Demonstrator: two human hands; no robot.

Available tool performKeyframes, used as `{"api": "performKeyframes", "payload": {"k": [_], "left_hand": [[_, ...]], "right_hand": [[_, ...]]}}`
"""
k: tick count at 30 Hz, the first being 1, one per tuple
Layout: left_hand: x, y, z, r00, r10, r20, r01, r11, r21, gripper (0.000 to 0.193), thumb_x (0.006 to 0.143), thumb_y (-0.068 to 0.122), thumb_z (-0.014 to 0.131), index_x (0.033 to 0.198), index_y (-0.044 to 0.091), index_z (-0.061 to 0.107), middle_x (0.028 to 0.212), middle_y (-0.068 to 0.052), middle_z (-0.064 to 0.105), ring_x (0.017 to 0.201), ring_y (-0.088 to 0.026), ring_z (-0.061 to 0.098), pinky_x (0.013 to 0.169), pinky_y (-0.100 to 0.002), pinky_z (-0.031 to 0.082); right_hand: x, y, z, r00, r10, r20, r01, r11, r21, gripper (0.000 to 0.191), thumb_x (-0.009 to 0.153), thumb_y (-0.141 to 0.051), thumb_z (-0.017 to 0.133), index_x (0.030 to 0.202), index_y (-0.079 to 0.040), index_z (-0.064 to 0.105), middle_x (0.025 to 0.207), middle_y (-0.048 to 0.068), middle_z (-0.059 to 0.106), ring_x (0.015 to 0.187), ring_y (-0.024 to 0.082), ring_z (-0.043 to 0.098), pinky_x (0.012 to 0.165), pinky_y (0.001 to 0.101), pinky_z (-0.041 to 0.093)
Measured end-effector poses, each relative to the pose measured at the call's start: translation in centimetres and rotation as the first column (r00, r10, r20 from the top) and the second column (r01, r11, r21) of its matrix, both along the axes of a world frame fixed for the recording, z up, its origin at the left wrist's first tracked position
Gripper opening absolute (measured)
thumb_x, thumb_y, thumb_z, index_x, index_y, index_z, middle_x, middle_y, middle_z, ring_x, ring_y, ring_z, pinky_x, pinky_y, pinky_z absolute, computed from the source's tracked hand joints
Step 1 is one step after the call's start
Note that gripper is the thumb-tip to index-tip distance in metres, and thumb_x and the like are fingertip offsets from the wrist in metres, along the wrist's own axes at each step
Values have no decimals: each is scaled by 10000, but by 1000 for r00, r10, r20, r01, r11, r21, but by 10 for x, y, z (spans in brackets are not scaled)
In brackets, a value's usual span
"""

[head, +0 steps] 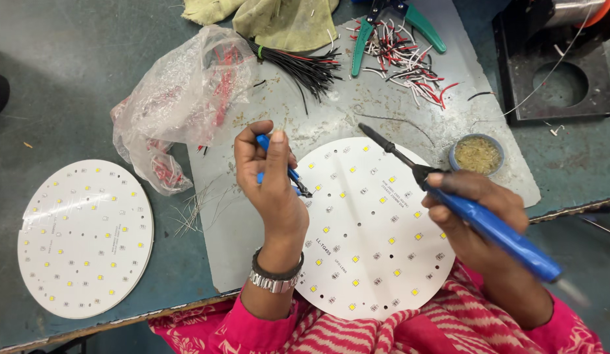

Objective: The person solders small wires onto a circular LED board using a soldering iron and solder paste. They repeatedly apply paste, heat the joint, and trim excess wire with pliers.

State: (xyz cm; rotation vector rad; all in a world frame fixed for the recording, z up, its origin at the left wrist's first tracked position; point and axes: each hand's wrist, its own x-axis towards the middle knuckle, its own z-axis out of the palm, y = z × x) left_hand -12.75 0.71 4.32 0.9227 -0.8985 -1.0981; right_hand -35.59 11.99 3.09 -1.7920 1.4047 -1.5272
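while a round white led board (367, 229) lies flat on a grey mat (266, 118) just before the person, the left hand (269, 180) pinches blue-handled tweezers (282, 167), tips touching the board's left edge. the right hand (478, 213) is closed around a blue soldering iron (462, 206), its dark tip raised above the board's top. a second led board (85, 239) lies well apart at left, near a crumpled plastic bag (180, 98).

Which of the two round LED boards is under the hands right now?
The round LED board on the grey mat, directly beneath both hands; the other LED board lies untouched at the bench's left edge.
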Motion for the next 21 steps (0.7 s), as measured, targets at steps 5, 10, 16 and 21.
{"api": "performKeyframes", "payload": {"k": [5,10,16,21], "left_hand": [[-13,-6,-4,980,38,195,-35,999,-20,386,1086,285,709,1302,-3,572,953,54,459,854,-38,403,757,-214,375],[-20,-17,-1,890,-99,446,78,995,64,604,975,506,657,1312,22,523,815,65,405,731,-25,393,619,-208,371],[-23,-12,6,905,-139,401,160,987,-20,643,1024,587,596,1319,21,517,891,67,446,799,-29,394,696,-202,362],[-33,8,16,941,-169,295,196,979,-64,615,1052,563,605,1331,24,506,918,60,451,837,-34,407,728,-201,349]], "right_hand": [[-3,1,0,986,-33,161,14,993,118,451,1015,-291,710,1264,81,655,953,134,750,790,143,764,725,227,624],[-4,2,-4,971,-79,225,56,993,106,439,1050,-289,719,1236,102,650,957,146,743,784,151,749,738,229,614],[10,3,-11,850,-6,527,-45,996,83,274,1067,-109,675,1299,13,596,1082,155,735,994,242,755,912,364,650],[49,-12,-18,954,127,271,-141,990,31,384,943,51,719,1271,-67,559,1171,152,685,1094,270,752,947,374,616]]}}
